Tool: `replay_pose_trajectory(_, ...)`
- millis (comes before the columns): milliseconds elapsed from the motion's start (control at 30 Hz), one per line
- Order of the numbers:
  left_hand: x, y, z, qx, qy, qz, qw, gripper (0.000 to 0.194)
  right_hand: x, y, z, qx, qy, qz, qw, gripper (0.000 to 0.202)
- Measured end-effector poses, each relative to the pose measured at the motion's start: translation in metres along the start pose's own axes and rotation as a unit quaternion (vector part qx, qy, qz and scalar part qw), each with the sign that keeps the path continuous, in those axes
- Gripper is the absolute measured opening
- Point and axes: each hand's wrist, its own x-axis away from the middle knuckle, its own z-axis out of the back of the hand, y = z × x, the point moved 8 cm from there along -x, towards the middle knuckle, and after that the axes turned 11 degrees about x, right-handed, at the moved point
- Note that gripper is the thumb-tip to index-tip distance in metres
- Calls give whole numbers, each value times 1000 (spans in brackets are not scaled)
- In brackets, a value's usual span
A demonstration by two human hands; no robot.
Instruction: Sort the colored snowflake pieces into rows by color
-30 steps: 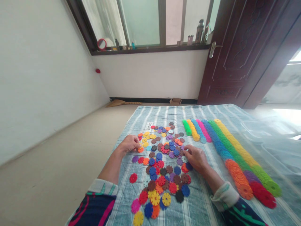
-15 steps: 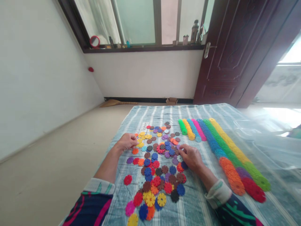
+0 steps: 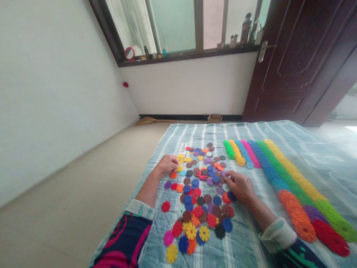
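Observation:
Many notched plastic discs in mixed colours lie scattered over a striped blue-white cloth (image 3: pixel 240 238). My left hand (image 3: pixel 167 164) is at the left edge of the pile, fingers pinched at the yellow discs (image 3: pixel 187 159); whatever is between its fingertips is too small to make out. On the pile's right side, my right hand (image 3: pixel 239 184) has thumb and index finger together beside a purple disc (image 3: pixel 223 174), and I cannot tell what they grip. Overlapping rows of discs sorted by colour, among them a yellow row (image 3: pixel 295 169) and an orange one (image 3: pixel 297 216), slant down at the right.
Clear plastic containers (image 3: pixel 329 160) stand at the right beyond the rows. Behind the cloth are a white wall (image 3: pixel 192 85), a broom (image 3: pixel 147 120), a small cardboard box (image 3: pixel 214 118) and a dark red door (image 3: pixel 290 67). Small items line the window sill (image 3: pixel 189 56).
The whole view has shifted, so cloth, discs and hands appear further right. Both hands stay at nearly the same places over the pile.

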Motion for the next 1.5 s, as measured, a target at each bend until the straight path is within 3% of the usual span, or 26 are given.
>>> replay_pose_trajectory(333,-1,1,-4,-108,-1,-35,994,20,0,2,-3,-11,1,5,1000,23)
replay_pose_trajectory(533,4,8,-5,-111,5,-56,992,14,0,4,-5,-11,-1,2,1000,24)
replay_pose_trajectory(800,0,-4,13,-45,62,9,997,7,0,2,-4,-13,-5,-2,1000,23)
replay_pose_trajectory(967,-10,-12,9,-48,79,48,995,19,0,0,-2,-14,-1,-2,1000,24)
replay_pose_trajectory(1133,-16,-11,6,-64,85,46,993,14,0,-1,-1,-9,5,3,1000,24)
replay_pose_trajectory(1367,11,16,7,-32,73,-11,997,12,-1,-7,11,-68,26,-2,997,21)
replay_pose_trajectory(1433,26,33,-8,-4,43,-44,998,14,-1,-18,21,-115,46,8,992,21)
replay_pose_trajectory(1500,43,57,-36,48,-33,-107,993,18,-1,-33,29,-191,46,31,980,23)
